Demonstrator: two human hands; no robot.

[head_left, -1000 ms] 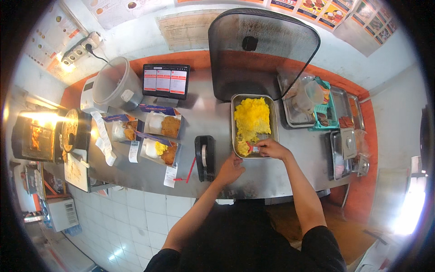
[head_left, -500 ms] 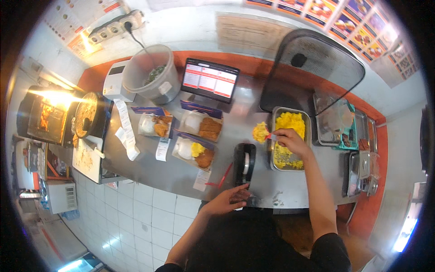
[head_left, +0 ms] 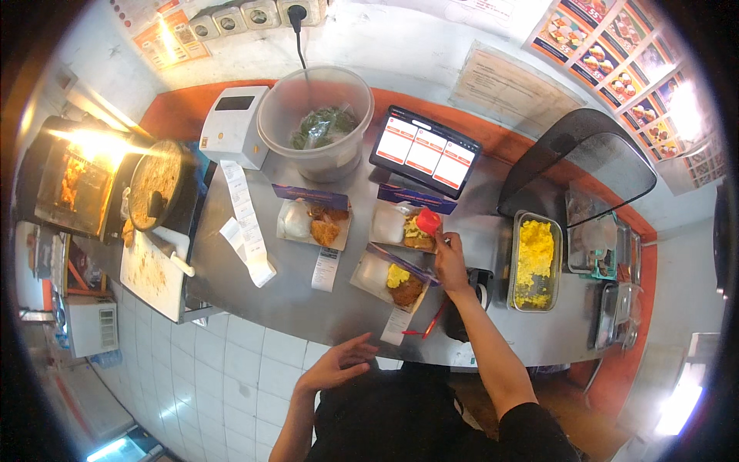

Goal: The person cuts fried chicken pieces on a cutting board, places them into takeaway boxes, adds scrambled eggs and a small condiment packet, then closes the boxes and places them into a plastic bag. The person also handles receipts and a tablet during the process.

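My right hand [head_left: 452, 266] grips a red spoon [head_left: 427, 221], its bowl face down over the far right meal box [head_left: 416, 198]. Under the spoon lies yellow scrambled egg [head_left: 411, 226], beside white rice [head_left: 387, 226]. Just nearer stands a second box with rice, egg [head_left: 397, 276] and a brown fried piece [head_left: 407, 292]; my right hand partly covers its raised flap. To the left, a third box holds rice and fried chicken [head_left: 325, 232]. Above the counter's front edge my left hand [head_left: 339, 363] hovers with fingers apart, holding nothing.
A metal tray [head_left: 549, 306] of scrambled egg stands right of a black device [head_left: 469, 323]. Behind the boxes are a tablet [head_left: 426, 150] and a tall plastic bucket [head_left: 312, 162]. Receipts [head_left: 245, 223] trail at left, near a white board with a knife [head_left: 182, 264]. A mesh cover [head_left: 573, 165] leans at back right.
My right hand has moved left from the egg tray to the far right box, turning the spoon over there. Egg now lies in that box. The head view has shifted too.
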